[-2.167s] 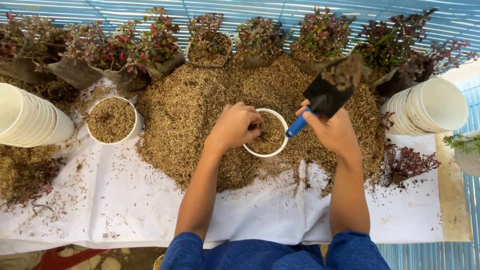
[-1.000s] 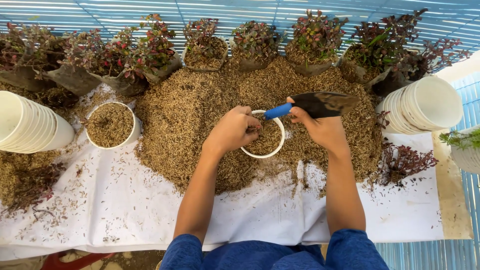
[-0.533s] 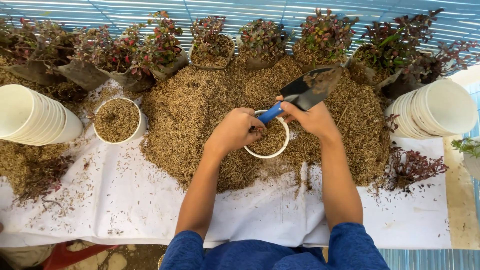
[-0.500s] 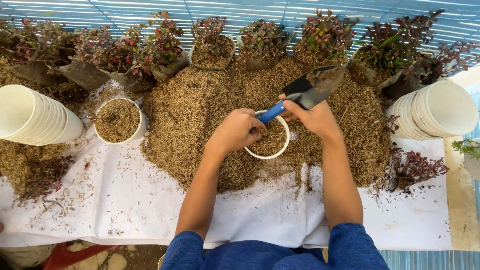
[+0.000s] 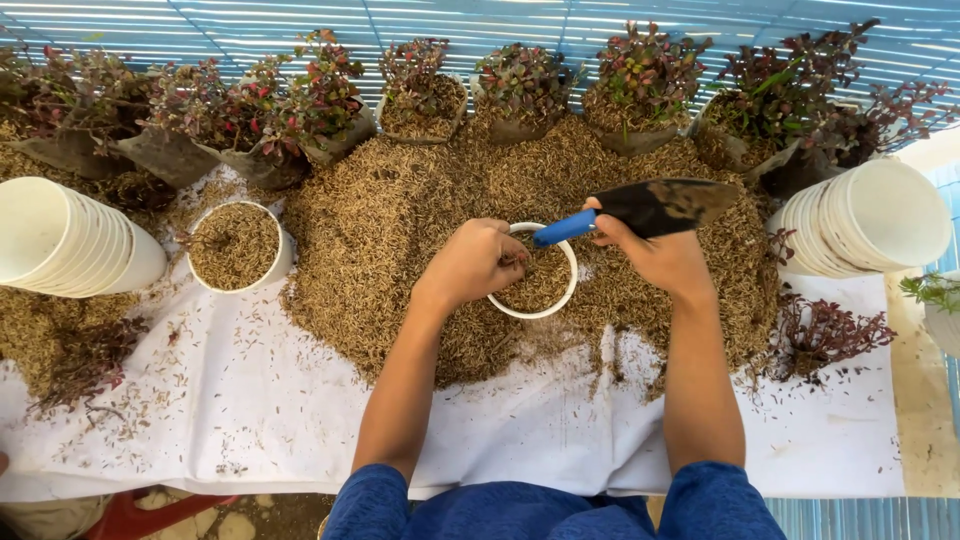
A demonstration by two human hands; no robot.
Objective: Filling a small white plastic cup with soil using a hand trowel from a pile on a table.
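A small white pot (image 5: 545,305) partly filled with brown husk sits in a big heap of husk (image 5: 400,220) on a white sheet. My left hand (image 5: 480,262) grips the pot's left rim. My right hand (image 5: 655,250) holds a black trowel (image 5: 665,203) with a blue handle just right of and above the pot; the blade lies level and points right, away from the pot.
A filled white pot (image 5: 235,245) stands at the left. Stacks of white pots lie on their sides at far left (image 5: 70,240) and far right (image 5: 870,225). Red-leaved plants in dark bags (image 5: 300,105) line the back. A loose plant (image 5: 825,330) lies at the right.
The trowel emptied its husk, swung down beside the pot, and its blade now lies level and points right. My left hand has kept hold of the pot.
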